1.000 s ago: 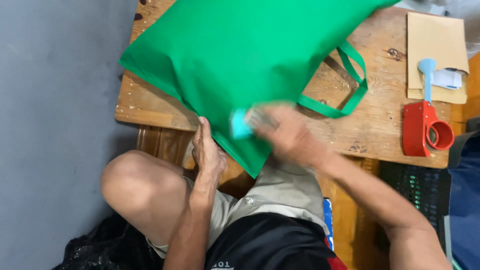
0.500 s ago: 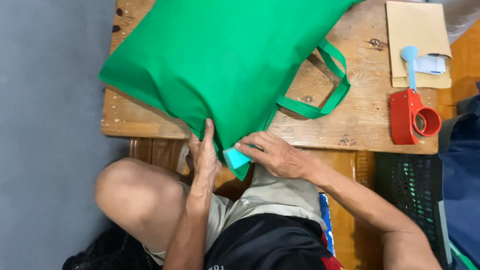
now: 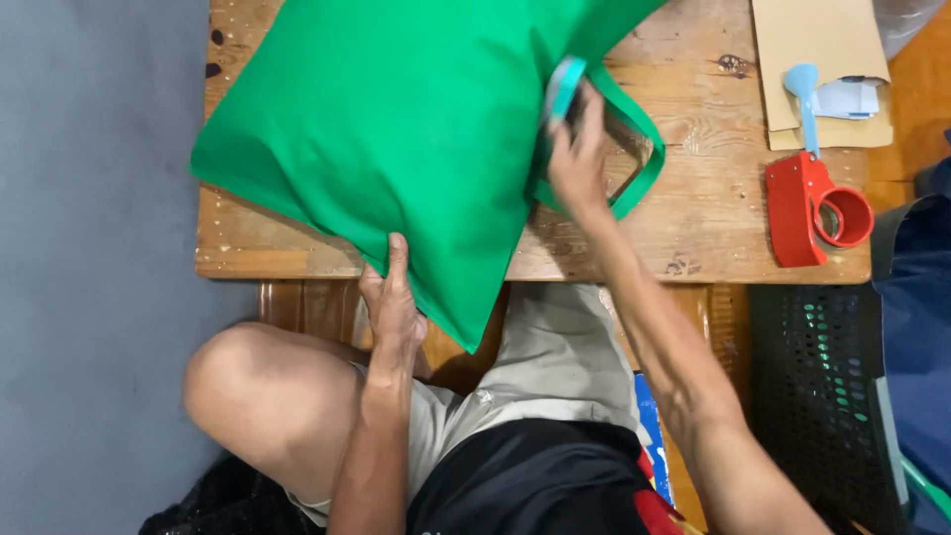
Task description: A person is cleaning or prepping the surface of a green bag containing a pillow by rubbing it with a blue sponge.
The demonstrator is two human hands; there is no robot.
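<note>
A large green cloth bag (image 3: 396,119) lies across a wooden table (image 3: 713,218), its lower corner hanging over the near edge. My left hand (image 3: 391,302) presses on that overhanging corner at the table's edge. My right hand (image 3: 575,149) is up at the bag's mouth by the green handles (image 3: 644,159), gripping a small light-blue flat object (image 3: 563,89) at the opening; part of that object is hidden behind the fingers and the bag.
A red tape dispenser (image 3: 807,203) with a light-blue handle sits at the table's right. Brown envelopes (image 3: 812,50) with white paper lie at the back right. A dark perforated crate (image 3: 812,376) stands on the right below the table. Grey floor is on the left.
My right hand has carried the light-blue object from the bag's lower corner up to the bag's mouth by the handles. My left hand stays on the corner.
</note>
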